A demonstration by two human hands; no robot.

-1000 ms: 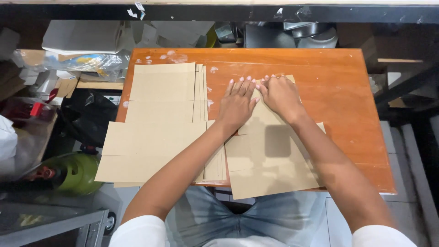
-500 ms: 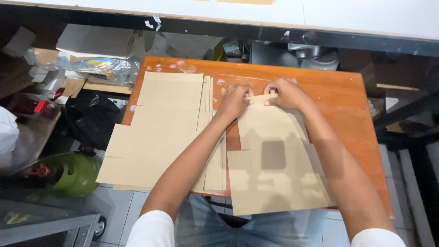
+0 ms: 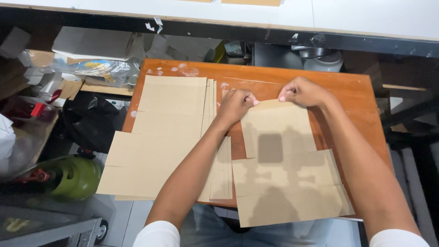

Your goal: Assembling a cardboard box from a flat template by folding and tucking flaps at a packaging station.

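Your left hand (image 3: 235,104) and right hand (image 3: 302,91), knuckles up, both pinch the far edge of the cardboard sheet (image 3: 286,164) lying toward the tabletop's (image 3: 352,96) right side, overhanging its near edge.

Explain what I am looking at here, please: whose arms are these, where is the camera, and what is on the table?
There is no machine: a person works with two bare hands, and the one camera sits on their head, looking down, so the arms enter from the bottom edge. The left hand and the right hand pinch the far edge of a flat brown cardboard cutout, which lies on an orange-brown wooden table and overhangs its near edge. To the left lies a stack of similar cardboard sheets, also overhanging the table. Beyond the table on the left are a green gas cylinder on the floor, a black bag and a plastic-wrapped bundle.
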